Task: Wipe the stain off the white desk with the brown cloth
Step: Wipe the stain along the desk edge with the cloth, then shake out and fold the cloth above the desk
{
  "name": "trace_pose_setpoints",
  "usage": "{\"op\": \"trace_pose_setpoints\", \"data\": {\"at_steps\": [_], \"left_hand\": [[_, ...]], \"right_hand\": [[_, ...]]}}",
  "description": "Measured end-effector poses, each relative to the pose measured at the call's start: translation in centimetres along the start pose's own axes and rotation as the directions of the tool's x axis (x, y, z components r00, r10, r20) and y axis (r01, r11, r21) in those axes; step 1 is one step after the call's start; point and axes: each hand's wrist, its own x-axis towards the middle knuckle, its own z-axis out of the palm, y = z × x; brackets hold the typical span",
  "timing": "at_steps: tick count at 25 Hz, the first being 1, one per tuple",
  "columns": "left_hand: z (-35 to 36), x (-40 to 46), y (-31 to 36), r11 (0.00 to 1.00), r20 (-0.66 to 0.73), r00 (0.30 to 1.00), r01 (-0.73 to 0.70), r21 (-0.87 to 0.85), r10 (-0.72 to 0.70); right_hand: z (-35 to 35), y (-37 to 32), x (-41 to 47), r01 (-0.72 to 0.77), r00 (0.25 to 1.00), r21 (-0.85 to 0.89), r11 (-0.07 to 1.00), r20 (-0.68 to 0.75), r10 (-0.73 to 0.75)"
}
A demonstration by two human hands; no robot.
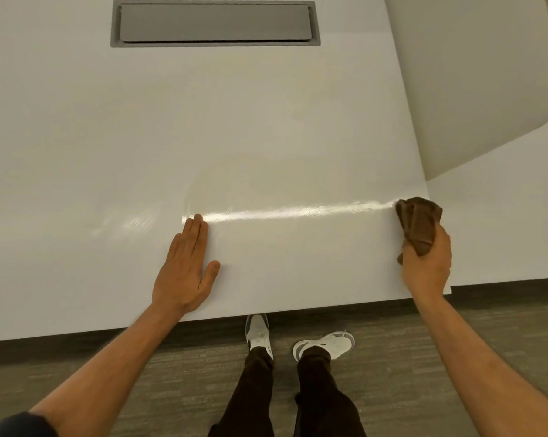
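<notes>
- Grey carpet floor (424,357) below, white surface (266,137) filling most of view; grey cable hatch (215,23) set flush at far edge, well apart from both hands.
- Brown cloth (419,220) bunched at far R of surface, right by its R edge, resting on or just above top; contact not certain.
- R hand (427,263) wrapped round cloth's near end, fingers closed on it, wad sticking out fwd past knuckles.
- L hand (184,269) flat on surface, palm down, fingers straight & together, thumb out to side; holding nothing, prob. bracing.
- No distinct stain visible; only glossy streak (291,209) running L–R between L fingertips & cloth, plus faint smear arc (197,184) above it, likely wet wipe trail.
- Key relation: streak's long axis runs L–R, cloth sits at its R end, so remaining area lies to L of cloth, toward L hand.
- R hand nearer & already loaded w/ cloth; L hand well apart at other end of streak.
- Next pass prob. R→L along that axis, pressing wad flat; risk: cloth slipping off R edge if stroke drifts outward.
- Progress: seems mid-wipe or near done; can't confirm stain gone.
</notes>
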Motion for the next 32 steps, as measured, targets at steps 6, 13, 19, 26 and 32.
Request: {"op": "trace_pose_setpoints", "data": {"at_steps": [6,13,19,26,32], "left_hand": [[0.7,0.2,-0.5,1.0,-0.027,0.999,-0.022,0.022,0.023],[-0.1,-0.1,-0.6,0.986,-0.043,0.999,0.004,-0.167,-0.011],[-2.9,-0.7,1.7,0.932,0.124,0.981,0.178,-0.314,-0.146],[-6.7,-2.2,12.4,0.885,0.135,0.988,0.124,-0.449,-0.071],[-12.9,-1.2,22.8,0.762,0.086,0.995,0.022,-0.648,0.044]], "right_hand": [[10.1,-8.5,1.3,0.402,0.909,-0.028,0.915,0.133,-0.396],[14.1,-9.1,-11.9,0.611,0.474,0.197,0.767,0.685,-0.553],[5.3,-7.8,-14.7,0.413,0.462,0.178,0.893,0.804,-0.374],[-6.2,-13.3,-14.6,-0.01,0.736,0.275,0.961,0.652,-0.18],[-12.9,-18.6,-11.1,0.195,0.675,0.311,0.93,0.646,-0.357]]}}
